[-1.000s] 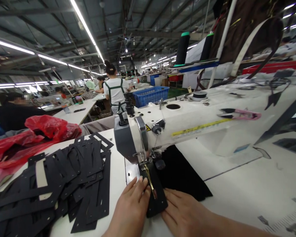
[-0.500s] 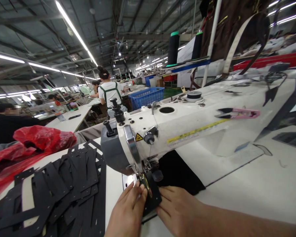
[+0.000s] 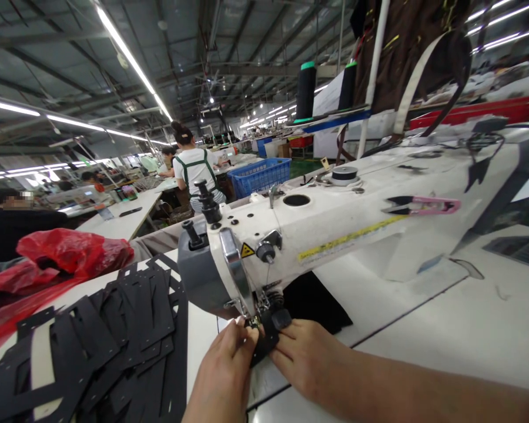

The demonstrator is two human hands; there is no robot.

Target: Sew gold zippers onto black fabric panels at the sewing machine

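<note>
A white sewing machine (image 3: 335, 226) stands over a black piece (image 3: 261, 350), whose far part lies under the presser foot. On the piece's left edge, close to the needle area, my left hand (image 3: 227, 361) presses with its fingers together. My right hand (image 3: 311, 358) rests on the right edge, its fingers close together and the tips partly hidden. Black fabric (image 3: 316, 302) extends behind the foot, beneath the machine arm. Pink-handled snips (image 3: 423, 205) lie on the machine arm.
Many black strips (image 3: 114, 335) are piled at the left, beside red plastic (image 3: 74, 252). Black thread cones (image 3: 306, 93) stand behind the machine. A blue basket (image 3: 260, 176) and a person in a white shirt (image 3: 198, 167) are farther back.
The black piece and the fabric behind have shifted away under the machine, so less of the piece shows in front. Both hands have moved slightly forward with it. The view has shifted a little.
</note>
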